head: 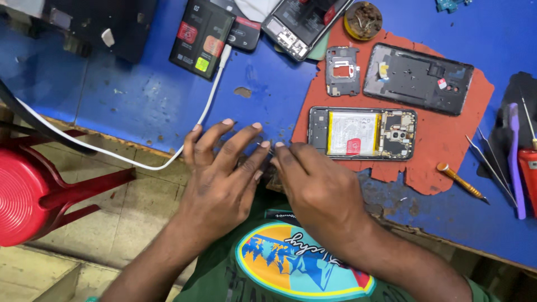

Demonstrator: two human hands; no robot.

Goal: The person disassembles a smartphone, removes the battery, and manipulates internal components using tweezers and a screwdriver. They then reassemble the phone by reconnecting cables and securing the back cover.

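Red stool (25, 196): far left, on the floor below the worktop (134, 95) edge.

White cable (112, 156): runs from the left edge, dips below the worktop edge, climbs to a plug beside the black battery pack (201, 38); passes just left of the left hand.

Black battery pack: top centre-left, flat on the blue worktop, with red and green labels.

Left hand (221, 179): palm down at the worktop's near edge, fingers spread and flat; grip open, clasping nothing that shows.

Small thin metal piece (266, 147): lies between the two hands' fingertips, at the near edge; too small to tell its kind.

Right hand (319, 187): palm down, fingertips meeting the left hand's at the metal piece. Whether its grip pinches the piece, I cannot tell.

Orange mat (442, 156): torn-edged, right of centre on the worktop. It carries an open phone (362, 133) with battery and boards exposed, just right of the right hand's fingertips; a small grey frame piece (342, 71) above; a dark back cover (417, 78) to the upper right.

Second opened phone (302, 25): top centre, partly out of frame.

Round yellow tin (363, 20): top edge of the mat; brownish residue inside.

Orange-handled screwdriver (461, 182): right of the mat.

Tweezers (492, 165), purple pry tool (516, 162): far right, side by side.
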